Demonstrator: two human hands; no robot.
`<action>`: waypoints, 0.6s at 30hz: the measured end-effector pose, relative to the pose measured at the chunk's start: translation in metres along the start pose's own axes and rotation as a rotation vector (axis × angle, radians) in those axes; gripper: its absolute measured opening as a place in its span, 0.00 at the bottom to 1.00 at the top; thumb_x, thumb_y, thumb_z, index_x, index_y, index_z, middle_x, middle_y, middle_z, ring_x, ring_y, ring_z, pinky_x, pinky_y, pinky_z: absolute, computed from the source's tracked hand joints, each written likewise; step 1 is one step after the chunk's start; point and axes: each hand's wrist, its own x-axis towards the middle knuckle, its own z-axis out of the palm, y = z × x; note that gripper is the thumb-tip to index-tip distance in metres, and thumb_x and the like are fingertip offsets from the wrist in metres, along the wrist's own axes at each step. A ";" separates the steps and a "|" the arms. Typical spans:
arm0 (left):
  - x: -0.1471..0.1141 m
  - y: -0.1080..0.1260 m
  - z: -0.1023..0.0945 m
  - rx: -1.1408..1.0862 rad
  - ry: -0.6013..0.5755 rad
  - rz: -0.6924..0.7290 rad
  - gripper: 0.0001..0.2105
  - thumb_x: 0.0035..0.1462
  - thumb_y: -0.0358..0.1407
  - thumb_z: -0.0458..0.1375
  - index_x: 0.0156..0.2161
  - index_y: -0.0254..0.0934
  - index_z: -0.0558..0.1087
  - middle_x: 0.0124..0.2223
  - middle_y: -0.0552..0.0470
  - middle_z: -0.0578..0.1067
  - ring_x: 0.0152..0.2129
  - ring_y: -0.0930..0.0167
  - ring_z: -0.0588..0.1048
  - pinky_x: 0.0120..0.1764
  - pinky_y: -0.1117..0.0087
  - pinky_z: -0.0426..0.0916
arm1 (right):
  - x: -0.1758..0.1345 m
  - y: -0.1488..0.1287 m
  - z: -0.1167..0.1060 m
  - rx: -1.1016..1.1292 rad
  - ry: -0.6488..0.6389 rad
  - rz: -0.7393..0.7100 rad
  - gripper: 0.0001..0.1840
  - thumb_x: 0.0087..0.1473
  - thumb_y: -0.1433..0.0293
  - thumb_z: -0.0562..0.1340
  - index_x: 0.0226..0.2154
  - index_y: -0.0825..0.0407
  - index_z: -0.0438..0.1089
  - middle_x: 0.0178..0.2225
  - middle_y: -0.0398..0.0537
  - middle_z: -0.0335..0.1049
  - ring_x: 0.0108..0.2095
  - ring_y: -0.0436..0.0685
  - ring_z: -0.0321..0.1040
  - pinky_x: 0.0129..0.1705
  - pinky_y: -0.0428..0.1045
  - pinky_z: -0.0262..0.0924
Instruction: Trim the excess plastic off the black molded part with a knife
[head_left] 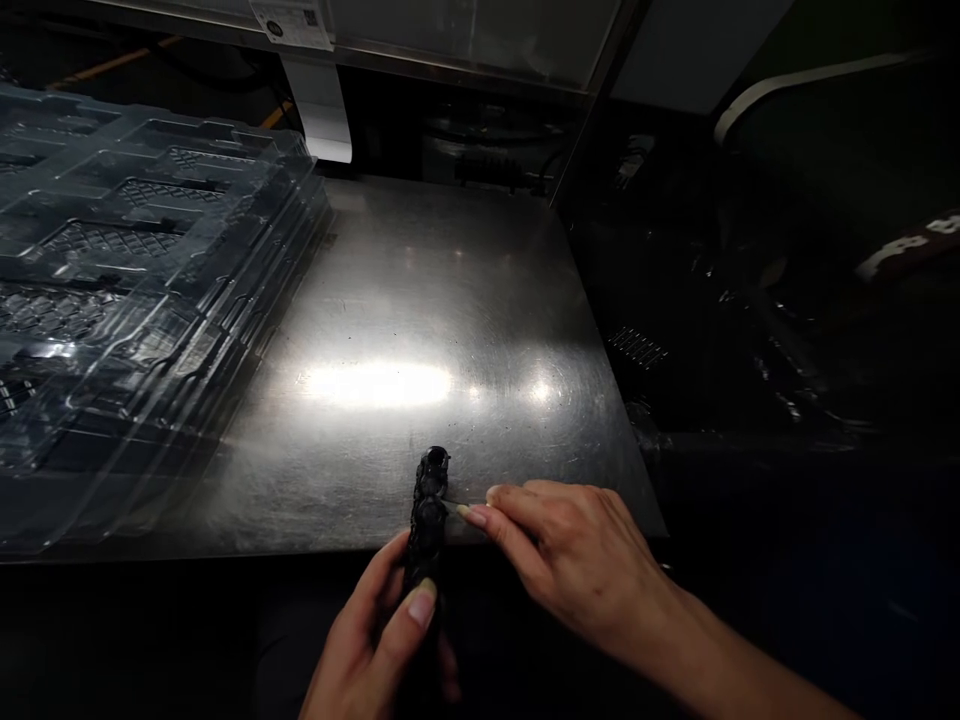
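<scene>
A narrow black plastic part (430,515) with a row of round openings stands at the front edge of the metal table. My left hand (382,630) is closed around its lower end, thumb on the near face. From the right, my right hand (562,540) pinches a small, thin, pale piece (451,507) between thumb and index finger. That piece reaches the side of the black part; whether it is fixed to it I cannot tell. The lower end of the black part is hidden by my left fingers and shadow.
On the left lies a stack of clear plastic trays (202,230) with moulded pockets. The shiny metal tabletop (450,300) reflects bright lights. Behind it stands a machine with a framed panel (472,40) and a white label (292,22). Dark plastic sheeting (675,290) is at the right.
</scene>
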 end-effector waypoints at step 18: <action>0.002 0.002 0.001 -0.090 0.013 0.008 0.34 0.61 0.53 0.62 0.65 0.37 0.61 0.31 0.52 0.83 0.21 0.66 0.79 0.30 0.66 0.72 | 0.002 -0.006 0.001 -0.188 0.150 -0.090 0.22 0.73 0.55 0.53 0.36 0.47 0.76 0.25 0.43 0.70 0.23 0.53 0.66 0.28 0.51 0.45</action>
